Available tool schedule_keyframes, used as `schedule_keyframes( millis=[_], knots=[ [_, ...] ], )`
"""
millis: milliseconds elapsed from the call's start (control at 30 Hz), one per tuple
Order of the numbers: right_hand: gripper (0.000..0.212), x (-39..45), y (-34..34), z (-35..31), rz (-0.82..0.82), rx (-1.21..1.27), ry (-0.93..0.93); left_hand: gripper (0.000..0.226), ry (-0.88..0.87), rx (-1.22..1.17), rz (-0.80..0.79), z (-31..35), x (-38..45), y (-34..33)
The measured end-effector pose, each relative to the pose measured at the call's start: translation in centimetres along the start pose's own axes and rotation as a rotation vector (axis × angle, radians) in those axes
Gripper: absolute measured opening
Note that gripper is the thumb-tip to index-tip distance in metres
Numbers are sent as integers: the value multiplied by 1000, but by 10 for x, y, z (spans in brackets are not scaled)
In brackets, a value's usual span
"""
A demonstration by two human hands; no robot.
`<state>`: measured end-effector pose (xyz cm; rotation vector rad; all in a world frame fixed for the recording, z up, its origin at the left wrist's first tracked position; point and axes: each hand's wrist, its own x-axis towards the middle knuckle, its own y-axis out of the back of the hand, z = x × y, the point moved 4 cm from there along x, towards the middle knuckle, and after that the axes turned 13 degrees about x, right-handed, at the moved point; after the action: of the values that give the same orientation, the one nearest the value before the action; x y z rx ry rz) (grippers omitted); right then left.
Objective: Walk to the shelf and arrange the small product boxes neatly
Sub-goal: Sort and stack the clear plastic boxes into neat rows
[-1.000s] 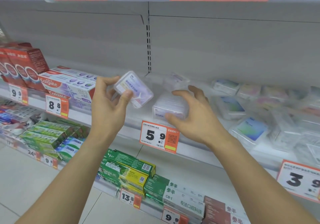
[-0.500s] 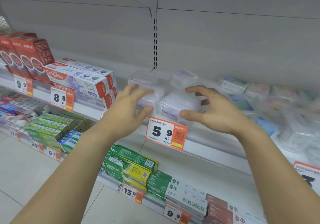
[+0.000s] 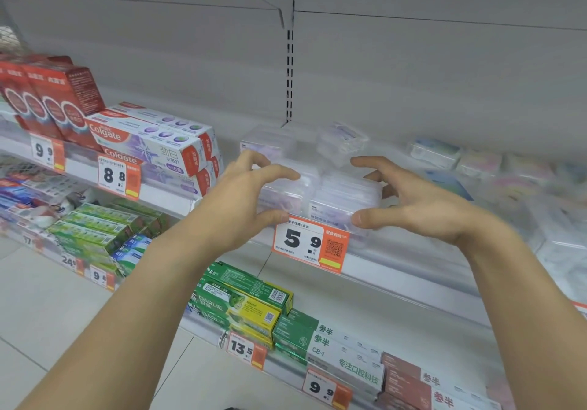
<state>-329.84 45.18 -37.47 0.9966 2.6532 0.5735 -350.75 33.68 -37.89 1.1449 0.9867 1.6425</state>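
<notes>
Two small clear plastic boxes with pale purple labels stand side by side at the shelf's front edge, above the 5.9 price tag [image 3: 309, 246]. My left hand [image 3: 241, 200] curls over the left box [image 3: 287, 192], fingers on its top and thumb at its lower front. My right hand [image 3: 413, 201] wraps the right box [image 3: 344, 198], thumb on its front corner and fingers round its far side. Two more clear boxes [image 3: 270, 142] [image 3: 343, 141] sit behind them.
Colgate toothpaste cartons [image 3: 152, 142] lie just left of the boxes, with red cartons [image 3: 54, 98] further left. Loose clear packs [image 3: 476, 162] lie scattered to the right. Green Darlie cartons [image 3: 241, 301] fill the shelf below. The grey back panel [image 3: 413, 69] stands behind.
My left hand carried a clear box down from the air and set it on the shelf beside the right box. Both hands now clasp the pair from either side.
</notes>
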Motion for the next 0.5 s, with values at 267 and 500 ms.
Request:
schedule_keyframes(
  millis=[267, 500],
  knots=[
    [65, 43, 38, -38, 441, -138, 98, 48, 137, -196, -80, -2, 32, 54],
    [90, 123, 28, -20, 306, -307, -99, 52, 339, -6, 87, -21, 105, 12]
  ],
)
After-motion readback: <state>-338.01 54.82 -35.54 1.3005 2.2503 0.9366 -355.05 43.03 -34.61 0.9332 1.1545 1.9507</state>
